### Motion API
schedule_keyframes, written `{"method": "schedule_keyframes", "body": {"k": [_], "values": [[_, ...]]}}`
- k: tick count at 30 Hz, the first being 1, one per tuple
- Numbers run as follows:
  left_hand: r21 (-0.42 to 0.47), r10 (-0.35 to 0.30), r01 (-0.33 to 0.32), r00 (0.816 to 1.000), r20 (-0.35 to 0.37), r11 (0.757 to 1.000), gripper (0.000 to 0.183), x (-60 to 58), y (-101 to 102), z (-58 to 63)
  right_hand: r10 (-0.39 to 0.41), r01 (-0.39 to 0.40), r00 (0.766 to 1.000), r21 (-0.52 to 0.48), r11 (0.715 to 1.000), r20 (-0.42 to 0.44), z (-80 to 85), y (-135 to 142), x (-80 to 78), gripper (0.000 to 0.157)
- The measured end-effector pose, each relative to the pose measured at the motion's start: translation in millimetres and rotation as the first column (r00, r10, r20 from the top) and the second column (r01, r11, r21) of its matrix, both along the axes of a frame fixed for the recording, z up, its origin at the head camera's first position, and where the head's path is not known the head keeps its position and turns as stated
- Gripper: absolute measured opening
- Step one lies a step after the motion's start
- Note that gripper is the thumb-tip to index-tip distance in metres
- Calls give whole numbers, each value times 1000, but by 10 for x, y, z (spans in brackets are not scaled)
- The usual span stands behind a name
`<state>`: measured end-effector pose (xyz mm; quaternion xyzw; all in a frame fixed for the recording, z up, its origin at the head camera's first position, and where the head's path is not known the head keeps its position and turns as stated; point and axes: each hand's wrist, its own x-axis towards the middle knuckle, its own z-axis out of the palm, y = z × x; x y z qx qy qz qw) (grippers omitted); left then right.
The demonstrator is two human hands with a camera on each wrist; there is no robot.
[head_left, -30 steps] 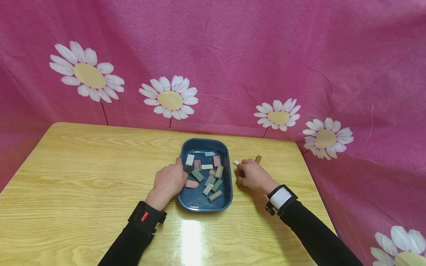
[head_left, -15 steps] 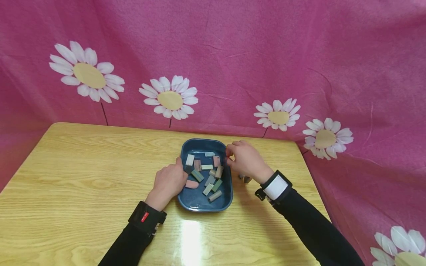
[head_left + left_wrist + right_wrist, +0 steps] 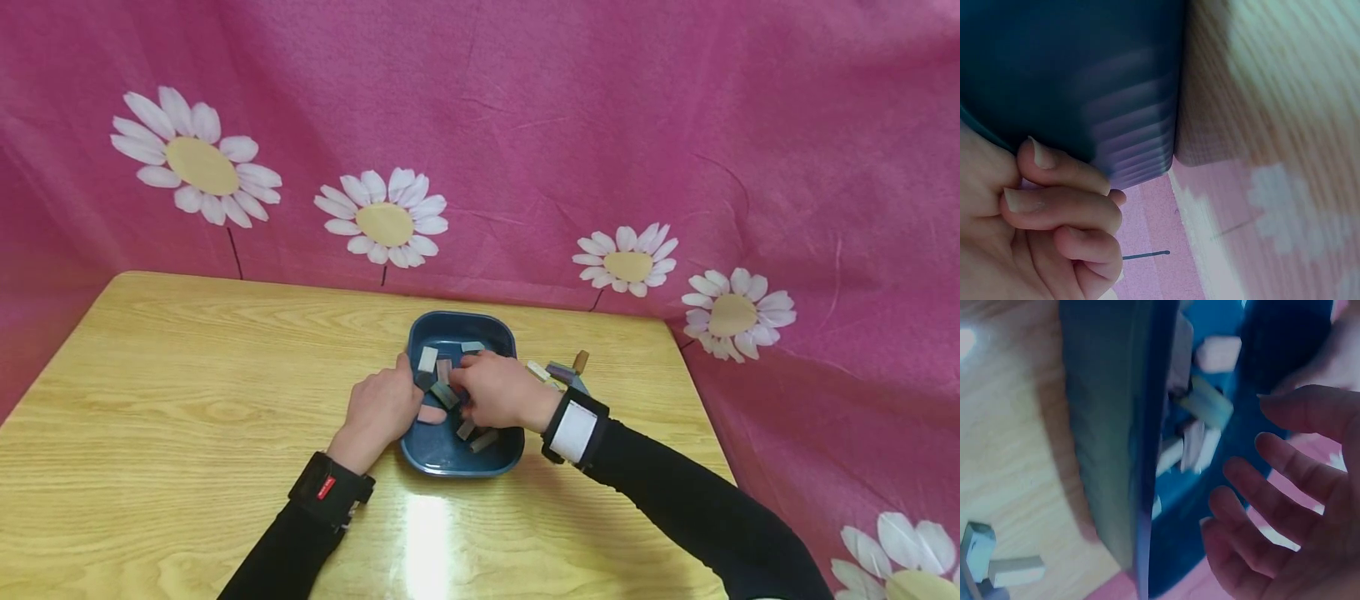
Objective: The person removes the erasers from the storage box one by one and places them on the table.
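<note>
right hand (image 3: 501,392) now over blue tray (image 3: 442,457)

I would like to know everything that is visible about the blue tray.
The tray is dark blue, rectangular with rounded corners, raised walls and a rim. It looks like glossy plastic, ribbed on the outside. It sits upright on the table, longer sides running front to back, with small blocks scattered inside. The left hand grips its left side; the right hand is over its inside, contact unclear.

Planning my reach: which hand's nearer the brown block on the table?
Right hand, over the bin, left of the brown block; the left hand, farther left, holds the bin's left side.
</note>
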<state>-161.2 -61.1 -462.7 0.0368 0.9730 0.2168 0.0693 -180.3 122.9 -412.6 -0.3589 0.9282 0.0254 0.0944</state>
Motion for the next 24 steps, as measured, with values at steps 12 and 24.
{"method": "schedule_keyframes", "body": {"k": [12,24], "values": [[7,-6,6,1000,10,1000,53,-14,-11,-5,51,-65,984,82,995,169,-143,-101,120,23],[-7,-13,13,1000,-10,1000,56,-19,-13,-10,82,-98,980,83,992,181,-197,-81,144,14]]}}
